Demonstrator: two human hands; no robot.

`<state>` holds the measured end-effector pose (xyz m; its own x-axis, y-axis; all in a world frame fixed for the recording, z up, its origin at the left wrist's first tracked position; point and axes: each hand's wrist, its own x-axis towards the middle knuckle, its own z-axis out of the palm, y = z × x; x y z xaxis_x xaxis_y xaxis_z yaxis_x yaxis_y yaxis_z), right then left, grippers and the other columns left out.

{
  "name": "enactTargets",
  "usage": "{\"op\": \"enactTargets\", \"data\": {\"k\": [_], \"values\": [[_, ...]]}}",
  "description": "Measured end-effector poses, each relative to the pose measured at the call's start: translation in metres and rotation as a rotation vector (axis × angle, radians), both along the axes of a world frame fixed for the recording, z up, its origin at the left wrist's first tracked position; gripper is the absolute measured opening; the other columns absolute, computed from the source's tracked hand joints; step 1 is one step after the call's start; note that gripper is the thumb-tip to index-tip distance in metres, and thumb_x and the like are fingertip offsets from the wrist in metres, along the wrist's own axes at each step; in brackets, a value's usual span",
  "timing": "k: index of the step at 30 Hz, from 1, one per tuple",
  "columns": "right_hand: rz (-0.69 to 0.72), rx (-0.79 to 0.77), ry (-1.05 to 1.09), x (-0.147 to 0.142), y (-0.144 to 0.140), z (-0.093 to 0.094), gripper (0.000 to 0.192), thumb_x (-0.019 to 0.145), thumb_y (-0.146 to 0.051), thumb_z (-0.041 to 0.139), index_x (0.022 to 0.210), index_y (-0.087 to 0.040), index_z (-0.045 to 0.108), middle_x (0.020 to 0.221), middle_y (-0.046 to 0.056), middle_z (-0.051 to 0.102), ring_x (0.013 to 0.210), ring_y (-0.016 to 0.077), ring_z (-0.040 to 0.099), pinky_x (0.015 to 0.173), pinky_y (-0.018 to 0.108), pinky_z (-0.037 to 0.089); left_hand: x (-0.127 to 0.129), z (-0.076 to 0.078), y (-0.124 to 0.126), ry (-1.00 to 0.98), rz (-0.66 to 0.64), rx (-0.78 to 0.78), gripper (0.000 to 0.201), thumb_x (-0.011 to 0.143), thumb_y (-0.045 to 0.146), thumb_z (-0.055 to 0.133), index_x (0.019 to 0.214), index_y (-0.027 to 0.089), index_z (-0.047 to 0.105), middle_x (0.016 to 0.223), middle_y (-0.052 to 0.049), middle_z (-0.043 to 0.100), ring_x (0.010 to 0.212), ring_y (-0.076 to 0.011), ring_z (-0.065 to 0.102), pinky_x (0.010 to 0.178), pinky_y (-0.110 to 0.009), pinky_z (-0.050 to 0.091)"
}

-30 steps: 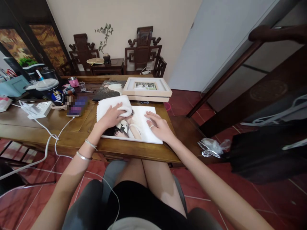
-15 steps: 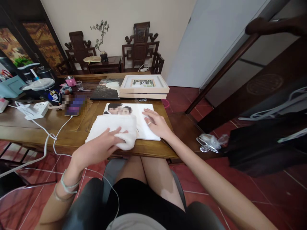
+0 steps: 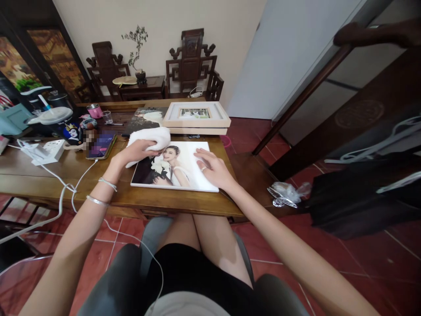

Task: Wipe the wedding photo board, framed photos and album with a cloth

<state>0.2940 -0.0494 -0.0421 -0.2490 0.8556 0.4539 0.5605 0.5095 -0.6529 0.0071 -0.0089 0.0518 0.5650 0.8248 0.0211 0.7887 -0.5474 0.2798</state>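
Note:
A glossy photo panel [image 3: 190,169] with white edges lies flat near the front of the wooden table, its picture showing a couple with white flowers. Bunched under my left hand [image 3: 138,151] is a fluffy white cloth [image 3: 154,136]; the fingers are closed on it over the panel's far left corner. The cloth covers that corner and sticks out past the panel's far edge. My right hand [image 3: 213,168], with a ring on it, rests on the white right side of the panel, fingers stretched out.
Stacked light-wood frames [image 3: 197,118] stand behind the panel, beside a dark picture [image 3: 143,117]. To the left are a charging phone [image 3: 102,145], a power strip [image 3: 49,151], a lidded cup [image 3: 61,120] and trailing white cables. Crumpled clear plastic [image 3: 286,193] lies at the right.
My left hand has moved the cloth away from me, from the panel's near left part to its far left corner, uncovering much of the picture. My right hand stays in place.

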Motion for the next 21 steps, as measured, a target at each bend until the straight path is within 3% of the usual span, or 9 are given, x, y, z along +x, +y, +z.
{"op": "enactTargets", "data": {"k": [5,11,13,16,21], "values": [[0.0,0.008,0.007,0.0,0.001,-0.001,0.035,0.088,-0.021,0.05,0.118,-0.02,0.068,0.135,0.008,0.06,0.133,0.0237,0.048,0.114,0.049,0.035,-0.021,-0.006,-0.02,0.047,0.06,0.079,0.025,0.088,0.026,0.046,0.093,0.014,0.067,0.104,-0.008,0.071,0.098,-0.024,0.061,0.091,-0.03,0.042],[-0.005,0.027,0.005,0.0,0.002,-0.003,0.034,0.087,-0.019,0.05,0.116,-0.02,0.068,0.134,0.009,0.061,0.132,0.0239,0.049,0.114,0.05,0.036,-0.007,0.009,-0.101,0.113,-0.131,0.042,0.028,0.09,0.019,0.04,0.099,0.018,0.067,0.103,-0.007,0.07,0.096,-0.0223,0.063,0.09,-0.031,0.046],[-0.005,0.027,0.004,0.0,0.002,-0.003,0.034,0.087,-0.019,0.05,0.116,-0.02,0.068,0.134,0.009,0.061,0.132,0.0238,0.049,0.113,0.051,0.036,-0.001,0.015,-0.114,0.115,-0.172,0.031,0.029,0.092,0.019,0.039,0.102,0.019,0.066,0.106,-0.007,0.069,0.098,-0.0219,0.062,0.091,-0.032,0.046],[-0.009,0.027,0.009,0.0,0.002,-0.003,0.034,0.087,-0.02,0.05,0.116,-0.021,0.068,0.134,0.008,0.061,0.132,0.024,0.049,0.113,0.051,0.036,0.005,0.014,-0.1,0.106,-0.171,0.061,0.027,0.091,0.016,0.04,0.1,0.017,0.065,0.104,-0.008,0.068,0.097,-0.0217,0.062,0.089,-0.031,0.046],[0.002,0.02,0.006,0.0,0.002,-0.002,0.034,0.088,-0.021,0.05,0.117,-0.021,0.068,0.135,0.008,0.06,0.132,0.0241,0.049,0.114,0.051,0.036,-0.001,0.0,-0.02,0.12,-0.109,0.193,0.025,0.087,0.014,0.042,0.097,0.012,0.064,0.1,-0.013,0.068,0.096,-0.0241,0.062,0.088,-0.033,0.045]]}}
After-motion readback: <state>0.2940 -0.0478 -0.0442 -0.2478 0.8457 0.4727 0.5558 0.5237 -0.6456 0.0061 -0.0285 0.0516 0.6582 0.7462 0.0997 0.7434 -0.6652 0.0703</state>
